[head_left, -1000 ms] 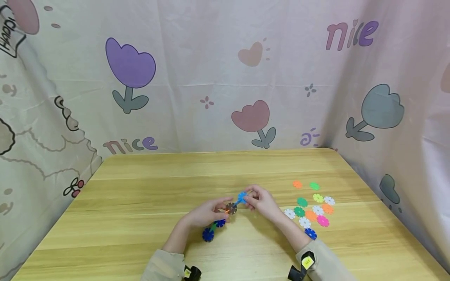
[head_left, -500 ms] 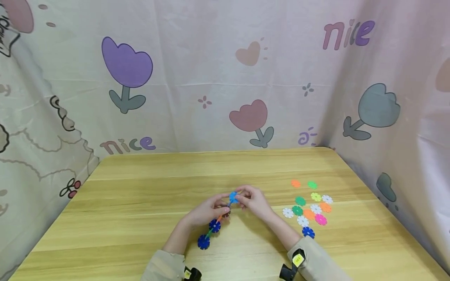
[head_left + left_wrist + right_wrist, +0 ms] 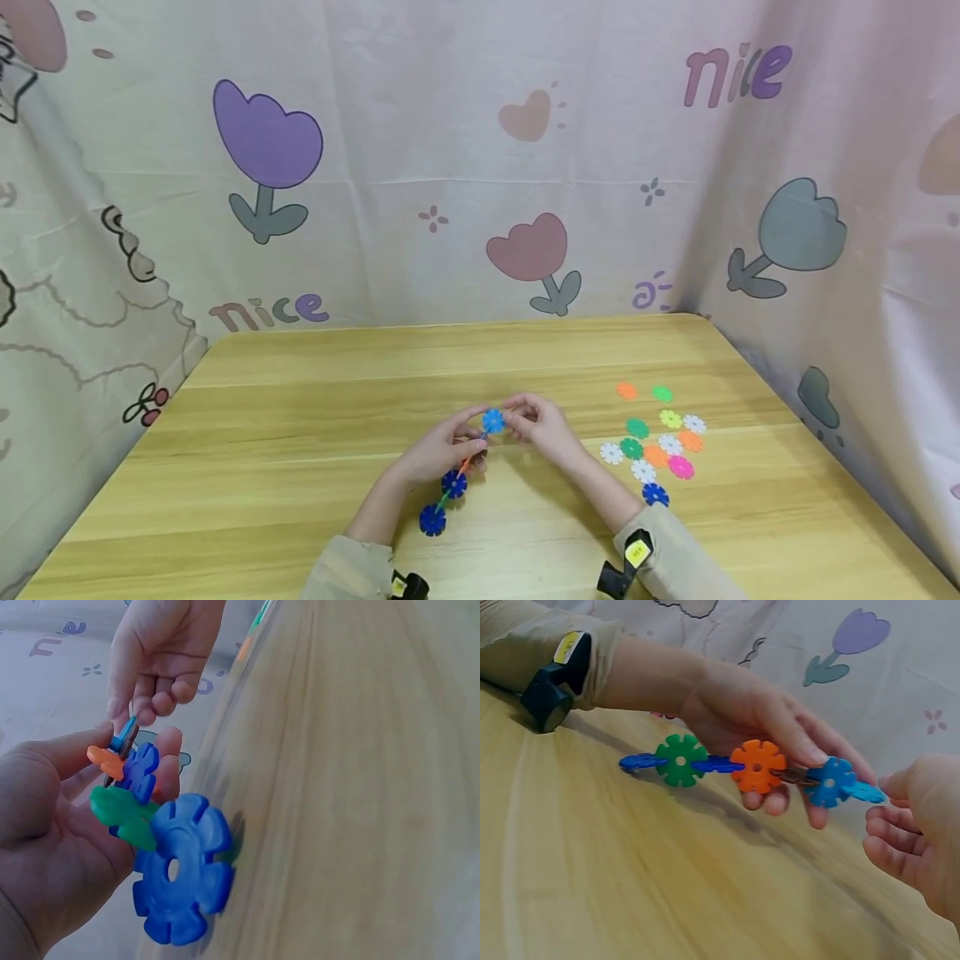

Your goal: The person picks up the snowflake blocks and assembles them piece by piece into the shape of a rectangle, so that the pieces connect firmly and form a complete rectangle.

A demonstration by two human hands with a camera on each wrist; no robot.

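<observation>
A chain of interlocking notched plastic discs slants between my hands above the table. My left hand [image 3: 437, 454] grips it between thumb and fingers near the brown disc [image 3: 799, 777] and the orange disc [image 3: 758, 766]. Towards me the chain runs on through a dark blue disc [image 3: 453, 483] and a green disc [image 3: 681, 760] to a dark blue end disc [image 3: 184, 870]. At its far end, beyond a blue disc [image 3: 831, 782], sits a light blue disc [image 3: 493, 421]. My right hand [image 3: 546, 432] pinches the edge of that light blue disc with thumb and fingertips.
Several loose discs lie spread on the right of the wooden table [image 3: 285, 433], among them a pink disc [image 3: 681, 467], a yellow disc [image 3: 671, 418] and a dark blue loose disc [image 3: 656, 494]. A printed curtain [image 3: 390, 125] stands behind the table and along its sides.
The right hand has moved left with the light blue disc, closer to the left hand. The chain's near end has swung down and left, showing more of its dark blue discs.
</observation>
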